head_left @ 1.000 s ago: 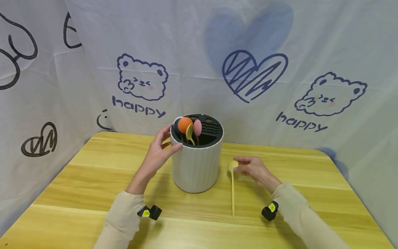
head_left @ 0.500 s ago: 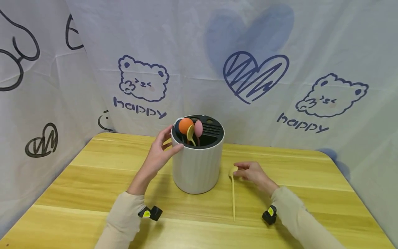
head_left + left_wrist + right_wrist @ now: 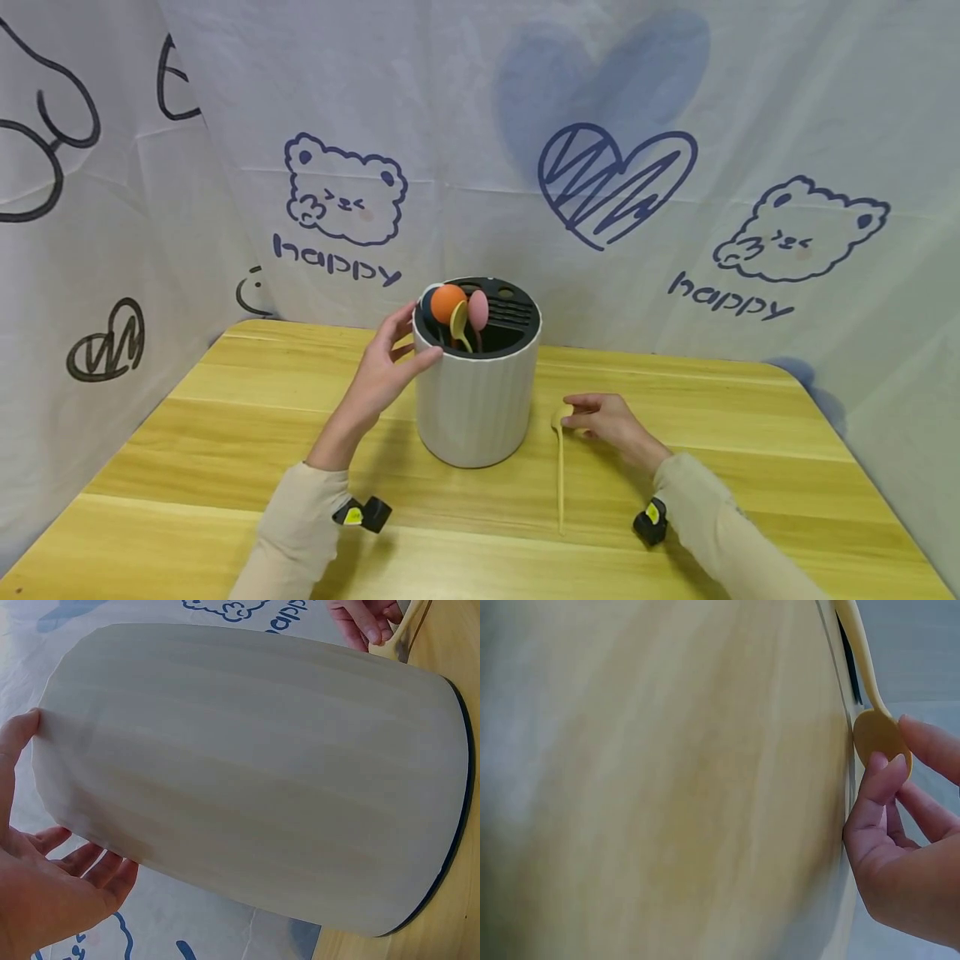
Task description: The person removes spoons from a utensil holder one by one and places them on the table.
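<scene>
A white ribbed holder (image 3: 476,412) with a black slotted top stands upright on the table. My left hand (image 3: 375,371) grips its upper left side, the thumb at the front rim and the fingers round the far side; in the left wrist view the same hand (image 3: 64,877) spans the holder (image 3: 255,780). Right of the holder, my right hand (image 3: 611,421) pinches a yellow spoon (image 3: 560,475) by its bowl, the long handle pointing towards me. The right wrist view shows thumb and fingers of that hand (image 3: 904,832) on the spoon's bowl (image 3: 877,736).
In the holder's front-left opening stand utensils with an orange round head (image 3: 447,304), a pink head (image 3: 477,310), a yellow spoon head (image 3: 459,321) and a dark blue one. Behind the wooden table (image 3: 225,467) hangs a white printed cloth (image 3: 465,108).
My right hand has come slightly nearer to me with the spoon, whose bowl faces the head camera less than before. The left hand has stayed at the holder.
</scene>
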The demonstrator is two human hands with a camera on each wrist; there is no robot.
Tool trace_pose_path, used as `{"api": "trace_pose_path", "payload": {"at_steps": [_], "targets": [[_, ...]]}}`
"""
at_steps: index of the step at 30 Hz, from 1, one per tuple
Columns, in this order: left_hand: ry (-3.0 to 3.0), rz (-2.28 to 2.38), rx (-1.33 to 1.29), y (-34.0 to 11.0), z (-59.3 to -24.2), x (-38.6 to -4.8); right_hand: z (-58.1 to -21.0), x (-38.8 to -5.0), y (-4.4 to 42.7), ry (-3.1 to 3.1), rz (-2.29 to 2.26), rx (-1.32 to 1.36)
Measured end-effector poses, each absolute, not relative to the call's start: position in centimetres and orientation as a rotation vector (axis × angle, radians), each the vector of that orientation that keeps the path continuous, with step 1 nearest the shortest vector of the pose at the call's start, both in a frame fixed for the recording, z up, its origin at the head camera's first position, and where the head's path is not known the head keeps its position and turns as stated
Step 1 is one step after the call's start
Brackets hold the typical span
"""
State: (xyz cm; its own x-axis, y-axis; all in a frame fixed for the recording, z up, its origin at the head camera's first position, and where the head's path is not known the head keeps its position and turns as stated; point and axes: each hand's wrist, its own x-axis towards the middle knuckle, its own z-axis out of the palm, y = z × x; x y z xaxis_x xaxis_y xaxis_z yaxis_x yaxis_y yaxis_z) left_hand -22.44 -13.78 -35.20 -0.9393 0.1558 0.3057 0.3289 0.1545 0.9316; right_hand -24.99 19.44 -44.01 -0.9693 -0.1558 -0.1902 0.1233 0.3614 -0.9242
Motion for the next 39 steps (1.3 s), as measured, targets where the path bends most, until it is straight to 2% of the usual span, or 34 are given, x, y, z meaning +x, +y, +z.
{"api": "trace_pose_path", "payload": {"at_steps": [27,39], "targets": [[-2.279,-1.903,-0.485,-13.9,-35.4,-22.5,-43.8,-24.7,19.7,2.483,-1.61,-0.064],[-2.272,-1.909,-0.491,-13.9,-35.6,-22.6,-38.5,-23.8,18.8,2.649,-1.684,-0.188]]}}
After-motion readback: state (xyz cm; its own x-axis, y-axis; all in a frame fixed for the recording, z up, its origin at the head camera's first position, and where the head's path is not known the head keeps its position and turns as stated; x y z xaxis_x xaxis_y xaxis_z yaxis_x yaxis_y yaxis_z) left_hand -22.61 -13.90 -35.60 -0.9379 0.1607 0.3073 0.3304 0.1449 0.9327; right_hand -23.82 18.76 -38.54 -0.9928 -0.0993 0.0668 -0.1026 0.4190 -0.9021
